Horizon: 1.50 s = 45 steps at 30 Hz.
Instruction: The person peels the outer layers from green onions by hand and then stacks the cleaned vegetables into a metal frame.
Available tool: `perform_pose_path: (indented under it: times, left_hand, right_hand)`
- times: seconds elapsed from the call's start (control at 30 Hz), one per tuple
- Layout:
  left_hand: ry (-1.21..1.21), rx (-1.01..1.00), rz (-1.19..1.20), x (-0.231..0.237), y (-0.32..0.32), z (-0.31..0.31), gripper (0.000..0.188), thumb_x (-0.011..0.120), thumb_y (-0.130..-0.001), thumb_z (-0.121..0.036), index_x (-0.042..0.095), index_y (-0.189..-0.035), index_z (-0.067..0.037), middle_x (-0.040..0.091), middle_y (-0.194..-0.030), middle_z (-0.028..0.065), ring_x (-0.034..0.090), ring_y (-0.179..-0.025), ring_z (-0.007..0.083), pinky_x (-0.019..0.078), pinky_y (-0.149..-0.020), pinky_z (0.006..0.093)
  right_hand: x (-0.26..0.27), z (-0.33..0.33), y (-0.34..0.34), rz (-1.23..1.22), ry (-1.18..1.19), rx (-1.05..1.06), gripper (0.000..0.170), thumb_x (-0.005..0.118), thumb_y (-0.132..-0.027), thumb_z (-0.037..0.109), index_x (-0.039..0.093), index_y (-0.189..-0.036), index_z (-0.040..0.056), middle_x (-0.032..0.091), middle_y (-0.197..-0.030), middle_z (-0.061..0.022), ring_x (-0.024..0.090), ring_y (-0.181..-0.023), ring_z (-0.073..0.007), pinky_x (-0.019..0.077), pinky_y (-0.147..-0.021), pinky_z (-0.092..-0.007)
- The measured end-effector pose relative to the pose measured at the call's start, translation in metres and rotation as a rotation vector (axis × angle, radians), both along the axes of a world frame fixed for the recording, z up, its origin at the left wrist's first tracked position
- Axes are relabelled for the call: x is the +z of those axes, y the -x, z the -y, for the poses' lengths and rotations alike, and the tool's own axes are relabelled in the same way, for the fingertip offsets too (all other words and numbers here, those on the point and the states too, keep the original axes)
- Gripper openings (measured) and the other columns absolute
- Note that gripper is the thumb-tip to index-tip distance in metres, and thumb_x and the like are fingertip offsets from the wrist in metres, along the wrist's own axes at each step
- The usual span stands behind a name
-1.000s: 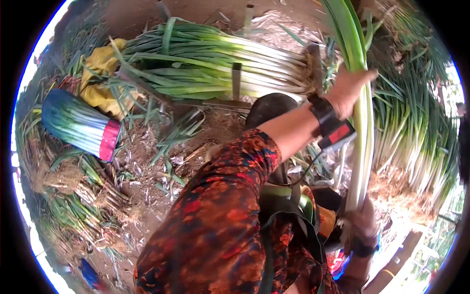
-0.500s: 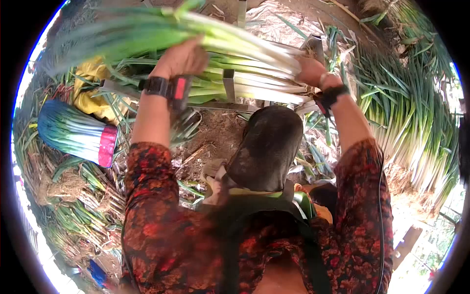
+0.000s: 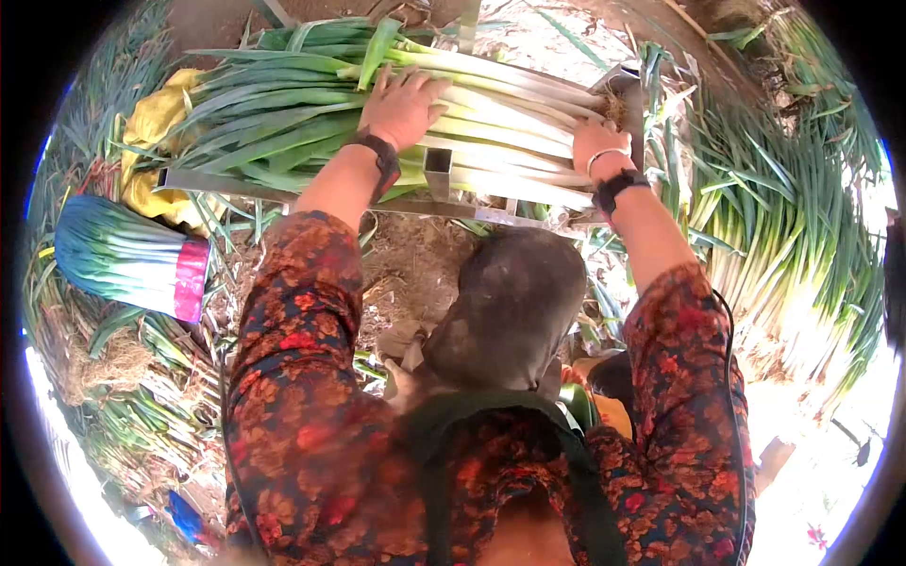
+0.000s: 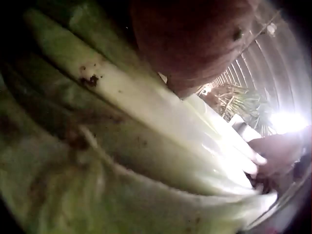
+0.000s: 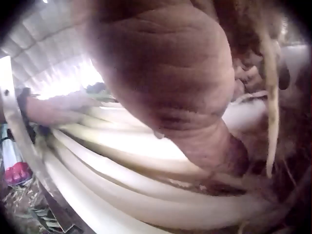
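A thick pile of leeks (image 3: 510, 123) lies across a low metal rack (image 3: 438, 174), green leaves to the left and white root ends to the right. My left hand (image 3: 401, 106) rests on top, fingers spread, where the leaves turn pale. Near the root ends my right hand (image 3: 596, 141) lies on the white shanks, close to the rack's end plate (image 3: 634, 113). Up close in the right wrist view, the right thumb (image 5: 214, 146) points down onto the white shanks (image 5: 146, 183). Pale leek stalks (image 4: 161, 122) run under the left hand in the left wrist view.
To the left lie a leek bundle (image 3: 132, 259) with a red band, a yellow cloth (image 3: 156, 132) and heaped stalks (image 3: 151, 415). More loose leeks (image 3: 774, 245) are heaped at right. A dark rounded object (image 3: 514, 302) stands between the arms, before the rack.
The leeks once held upright at right were swung left and laid on the pile. My left hand moved from them to the pile's middle; my right rose from below to the root ends.
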State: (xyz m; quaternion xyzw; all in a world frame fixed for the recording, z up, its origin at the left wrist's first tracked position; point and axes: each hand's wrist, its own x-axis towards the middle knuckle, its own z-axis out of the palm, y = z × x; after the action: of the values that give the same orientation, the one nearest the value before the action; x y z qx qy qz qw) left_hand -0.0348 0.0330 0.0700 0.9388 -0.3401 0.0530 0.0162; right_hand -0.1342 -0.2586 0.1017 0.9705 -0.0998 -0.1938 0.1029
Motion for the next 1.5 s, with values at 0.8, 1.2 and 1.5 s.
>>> perform_pose_path:
  times: [0.8, 1.2, 1.5]
  left_hand:
    - [0.211, 0.100, -0.121, -0.003, -0.014, 0.008, 0.014, 0.063, -0.085, -0.030, 0.068, -0.092, -0.019, 0.059, -0.095, 0.0055, 0.056, -0.098, 0.0273, 0.0423, -0.086, 0.0451]
    - [0.292, 0.709, -0.009, 0.028, -0.100, -0.006, 0.033, 0.070, -0.076, -0.028, 0.066, -0.098, -0.005, 0.065, -0.104, 0.0150, 0.061, -0.099, 0.0331, 0.0499, -0.084, 0.0430]
    - [1.455, 0.704, 0.197, 0.061, -0.055, -0.101, 0.021, 0.068, -0.077, -0.011, 0.064, -0.096, -0.004, 0.065, -0.084, 0.0099, 0.062, -0.073, 0.0236, 0.0503, -0.069, 0.0346]
  right_hand:
    - [-0.046, -0.044, 0.001, 0.223, -0.271, -0.271, 0.066, 0.030, -0.096, 0.054, 0.019, -0.151, 0.0185, 0.015, -0.157, -0.0097, 0.013, -0.145, -0.0304, 0.0111, -0.116, -0.0526]
    - [-0.057, -0.041, 0.002, 0.264, -0.172, -0.188, 0.064, 0.029, -0.097, 0.053, 0.022, -0.150, 0.0180, 0.021, -0.156, -0.0105, 0.019, -0.143, -0.0300, 0.0131, -0.115, -0.0543]
    - [-0.069, -0.038, 0.002, 0.326, -0.124, -0.148, 0.061, 0.033, -0.097, 0.050, 0.024, -0.149, 0.0188, 0.026, -0.153, -0.0108, 0.024, -0.140, -0.0311, 0.0156, -0.113, -0.0557]
